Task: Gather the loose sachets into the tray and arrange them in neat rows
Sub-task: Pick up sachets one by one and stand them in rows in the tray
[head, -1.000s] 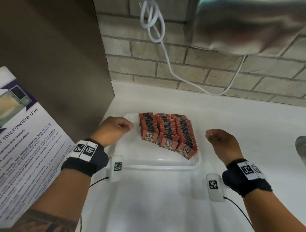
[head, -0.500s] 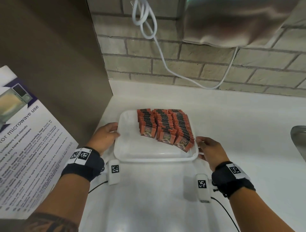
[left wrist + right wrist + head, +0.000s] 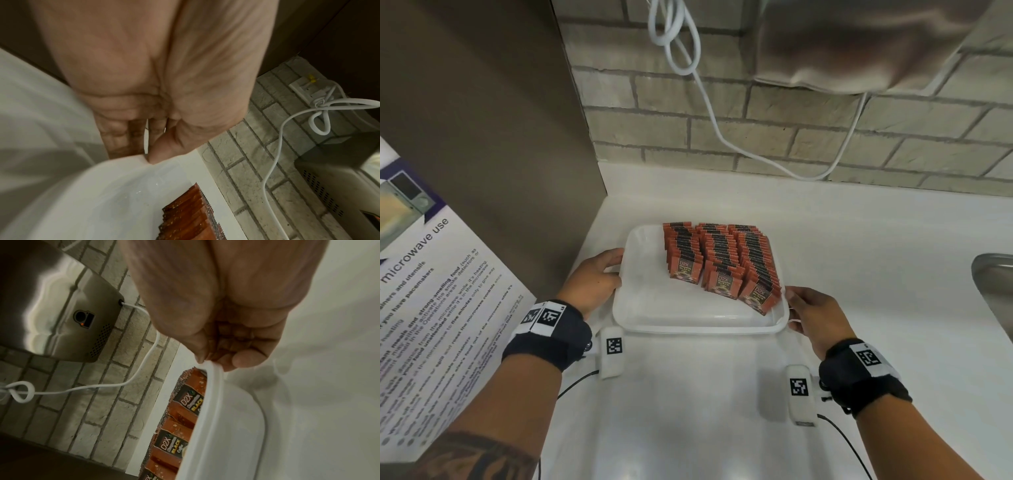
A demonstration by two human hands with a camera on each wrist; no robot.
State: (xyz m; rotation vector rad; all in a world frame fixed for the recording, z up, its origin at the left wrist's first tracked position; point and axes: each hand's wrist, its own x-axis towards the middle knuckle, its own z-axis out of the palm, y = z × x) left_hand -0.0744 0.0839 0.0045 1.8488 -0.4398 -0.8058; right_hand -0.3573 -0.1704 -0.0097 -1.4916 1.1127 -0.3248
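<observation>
White desk (image 3: 859, 240): tray (image 3: 688, 329) is gripped by left hand (image 3: 594, 281) and right hand (image 3: 813, 315); tilting risks toppling the sachet rows (image 3: 722, 260).

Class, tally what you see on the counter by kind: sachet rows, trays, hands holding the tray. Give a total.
Rows of sachets: 3
Tray: 1
Hands gripping the tray, the left hand and the right hand: 2
Total: 6

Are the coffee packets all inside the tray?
Yes. The sachets stand in three rows inside the tray; none lie outside.
</observation>
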